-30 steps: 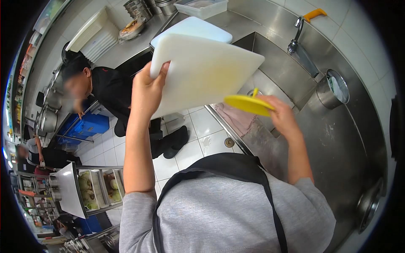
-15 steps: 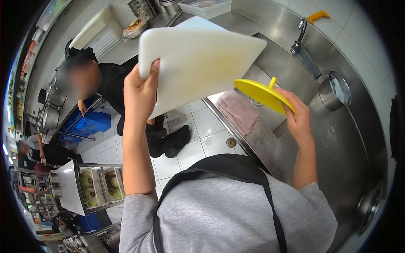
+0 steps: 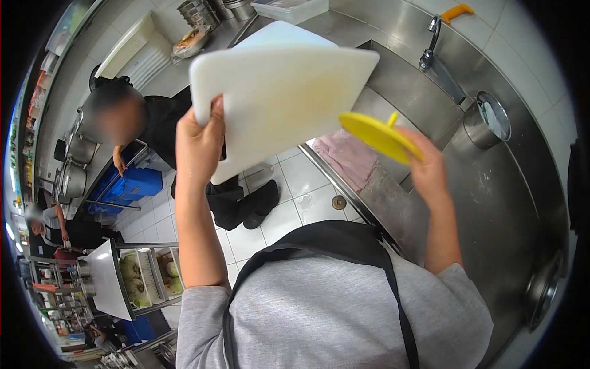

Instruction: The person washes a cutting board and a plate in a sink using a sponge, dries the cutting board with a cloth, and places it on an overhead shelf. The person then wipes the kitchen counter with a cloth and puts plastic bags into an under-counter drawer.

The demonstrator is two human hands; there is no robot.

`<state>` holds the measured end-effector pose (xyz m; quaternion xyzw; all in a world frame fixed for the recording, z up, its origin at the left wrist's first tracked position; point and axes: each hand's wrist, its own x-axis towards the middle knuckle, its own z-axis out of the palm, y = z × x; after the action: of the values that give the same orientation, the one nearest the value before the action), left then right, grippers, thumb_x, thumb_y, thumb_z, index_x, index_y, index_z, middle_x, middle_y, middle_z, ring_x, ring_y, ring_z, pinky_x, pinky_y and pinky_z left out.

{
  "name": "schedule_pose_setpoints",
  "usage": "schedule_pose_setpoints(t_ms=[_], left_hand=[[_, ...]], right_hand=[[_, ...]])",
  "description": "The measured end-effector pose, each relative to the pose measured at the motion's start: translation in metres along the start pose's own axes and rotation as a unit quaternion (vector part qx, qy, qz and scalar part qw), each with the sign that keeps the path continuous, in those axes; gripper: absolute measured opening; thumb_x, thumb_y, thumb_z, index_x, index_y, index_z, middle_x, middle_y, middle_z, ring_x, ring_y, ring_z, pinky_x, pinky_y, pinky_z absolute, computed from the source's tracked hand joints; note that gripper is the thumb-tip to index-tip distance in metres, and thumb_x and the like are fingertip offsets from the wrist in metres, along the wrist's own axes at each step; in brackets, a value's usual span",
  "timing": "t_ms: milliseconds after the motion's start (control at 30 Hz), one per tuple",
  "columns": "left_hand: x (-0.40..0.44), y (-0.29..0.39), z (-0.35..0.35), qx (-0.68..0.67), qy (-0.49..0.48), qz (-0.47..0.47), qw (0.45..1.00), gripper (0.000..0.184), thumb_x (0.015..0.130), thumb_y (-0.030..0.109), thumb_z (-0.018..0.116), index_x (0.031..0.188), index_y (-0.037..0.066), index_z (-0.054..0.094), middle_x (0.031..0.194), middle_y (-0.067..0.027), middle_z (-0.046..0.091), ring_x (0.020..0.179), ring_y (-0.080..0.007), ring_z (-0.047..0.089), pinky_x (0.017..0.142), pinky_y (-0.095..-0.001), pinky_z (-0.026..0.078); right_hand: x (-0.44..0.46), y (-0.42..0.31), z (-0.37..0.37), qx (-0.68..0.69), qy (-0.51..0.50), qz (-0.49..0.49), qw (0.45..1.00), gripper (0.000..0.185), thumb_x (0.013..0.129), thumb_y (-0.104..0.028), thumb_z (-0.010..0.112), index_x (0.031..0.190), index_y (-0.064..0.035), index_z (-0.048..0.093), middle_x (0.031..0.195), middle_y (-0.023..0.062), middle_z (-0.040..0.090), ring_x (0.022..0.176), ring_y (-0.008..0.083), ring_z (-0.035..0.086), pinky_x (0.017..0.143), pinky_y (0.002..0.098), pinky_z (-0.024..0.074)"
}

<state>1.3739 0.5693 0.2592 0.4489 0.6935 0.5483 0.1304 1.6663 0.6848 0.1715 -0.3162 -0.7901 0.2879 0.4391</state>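
My left hand (image 3: 201,144) grips a large white cutting board (image 3: 276,101) by its left edge, thumb on the near face. The board is held up and tilted, with faint yellowish stains. Behind its top edge shows a second, bluish-white board (image 3: 286,34); my hand's other fingers are hidden, so I cannot tell if they hold it too. In my right hand (image 3: 428,172) is a round yellow lid-like disc (image 3: 375,136) with a short peg, gripped at its right rim. The disc is just right of the board, over the steel sink area, and slightly blurred.
A pink cloth (image 3: 347,157) lies on the steel counter below the disc. The tap (image 3: 430,43) and a metal pot (image 3: 487,123) stand at the right. A co-worker in black (image 3: 163,123) stands close beyond my left arm. A vegetable cart (image 3: 110,280) is at lower left.
The cutting board has shifted slightly left and tipped a little, its lower corner now lower. My right hand and the yellow disc have moved slightly left.
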Motion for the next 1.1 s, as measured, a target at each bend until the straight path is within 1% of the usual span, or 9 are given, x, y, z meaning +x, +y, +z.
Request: schedule_pose_setpoints(t_ms=[67, 333, 400, 433, 467, 633, 767, 900, 1100], left_hand=[[-0.003, -0.012, 0.005, 0.06, -0.045, -0.044, 0.996, 0.022, 0.085, 0.02, 0.049, 0.09, 0.0, 0.058, 0.052, 0.0045, 0.039, 0.049, -0.0022, 0.033, 0.044, -0.0197, 0.028], [-0.008, 0.022, -0.009, -0.003, 0.007, 0.019, 1.0, 0.02, 0.084, 0.017, 0.05, 0.085, -0.002, 0.057, 0.064, -0.0021, 0.055, 0.059, -0.0063, 0.047, 0.053, -0.0225, 0.04], [-0.009, 0.021, -0.009, 0.076, -0.063, -0.025, 0.995, 0.016, 0.082, 0.012, 0.049, 0.089, -0.001, 0.056, 0.069, -0.0103, 0.058, 0.064, -0.0124, 0.054, 0.059, -0.0279, 0.044], [-0.011, -0.007, 0.001, 0.058, -0.045, 0.098, 0.992, 0.018, 0.083, 0.017, 0.05, 0.081, 0.001, 0.056, 0.058, -0.003, 0.054, 0.053, -0.0087, 0.05, 0.048, -0.0255, 0.041], [-0.012, -0.023, 0.009, 0.028, -0.058, 0.119, 0.991, 0.016, 0.082, 0.014, 0.05, 0.087, 0.0, 0.056, 0.067, -0.0066, 0.058, 0.064, -0.0109, 0.053, 0.059, -0.0282, 0.044], [-0.048, -0.013, -0.028, 0.0, -0.023, 0.085, 0.996, 0.018, 0.078, 0.006, 0.051, 0.095, 0.0, 0.053, 0.072, -0.0136, 0.059, 0.068, -0.0173, 0.059, 0.062, -0.0277, 0.045], [-0.098, 0.015, -0.109, 0.068, -0.007, 0.016, 0.998, 0.021, 0.076, 0.004, 0.052, 0.097, 0.002, 0.054, 0.075, -0.0132, 0.06, 0.071, -0.0206, 0.061, 0.062, -0.0274, 0.045], [-0.173, 0.007, -0.174, 0.152, 0.03, -0.028, 0.988, 0.023, 0.071, 0.002, 0.054, 0.094, 0.005, 0.055, 0.074, -0.0121, 0.061, 0.07, -0.0237, 0.061, 0.06, -0.0295, 0.046], [-0.31, -0.118, -0.212, 0.424, 0.079, -0.321, 0.843, 0.018, 0.069, 0.012, 0.055, 0.086, 0.01, 0.049, 0.071, -0.0106, 0.06, 0.069, -0.0298, 0.058, 0.058, -0.039, 0.046]], right_hand=[[-0.022, 0.038, 0.03, -0.12, -0.149, 0.048, 0.98, 0.037, 0.068, 0.007, 0.042, 0.1, -0.0075, 0.055, 0.1, 0.0118, 0.056, 0.091, 0.0285, 0.053, 0.079, 0.0329, 0.0423], [0.016, -0.024, -0.013, -0.069, -0.048, -0.008, 0.996, 0.024, 0.075, 0.003, 0.046, 0.097, 0.0019, 0.054, 0.097, 0.0168, 0.056, 0.091, 0.0307, 0.053, 0.08, 0.0306, 0.0397], [0.01, 0.002, 0.005, -0.125, -0.112, -0.018, 0.986, 0.021, 0.075, 0.001, 0.048, 0.095, 0.0028, 0.053, 0.095, 0.0182, 0.055, 0.089, 0.0323, 0.053, 0.078, 0.0318, 0.0403], [0.002, 0.023, 0.018, -0.126, -0.156, -0.009, 0.98, 0.024, 0.072, 0.003, 0.047, 0.095, 0.002, 0.054, 0.094, 0.0187, 0.055, 0.087, 0.033, 0.052, 0.076, 0.0331, 0.0405], [-0.005, 0.037, 0.031, -0.131, -0.2, -0.001, 0.971, 0.027, 0.07, 0.005, 0.046, 0.095, 0.0013, 0.054, 0.093, 0.0192, 0.054, 0.085, 0.0338, 0.052, 0.074, 0.0344, 0.0408], [0.026, -0.034, 0.006, -0.109, -0.313, 0.046, 0.942, 0.017, 0.071, 0.001, 0.049, 0.087, 0.0022, 0.054, 0.077, 0.019, 0.056, 0.071, 0.0338, 0.054, 0.064, 0.0333, 0.0418], [0.041, -0.067, 0.033, -0.018, -0.435, 0.021, 0.9, 0.017, 0.069, -0.003, 0.052, 0.085, 0.0016, 0.055, 0.071, 0.0177, 0.056, 0.067, 0.0324, 0.054, 0.061, 0.0319, 0.0418], [0.022, -0.067, 0.128, -0.128, -0.578, -0.076, 0.802, 0.02, 0.069, -0.01, 0.052, 0.088, -0.0044, 0.057, 0.078, 0.0159, 0.058, 0.073, 0.0313, 0.056, 0.063, 0.0344, 0.0432], [-0.083, 0.045, 0.308, -0.267, -0.682, 0.012, 0.681, 0.027, 0.069, -0.013, 0.048, 0.093, -0.0078, 0.059, 0.091, 0.0168, 0.059, 0.086, 0.0303, 0.057, 0.072, 0.0374, 0.045]])
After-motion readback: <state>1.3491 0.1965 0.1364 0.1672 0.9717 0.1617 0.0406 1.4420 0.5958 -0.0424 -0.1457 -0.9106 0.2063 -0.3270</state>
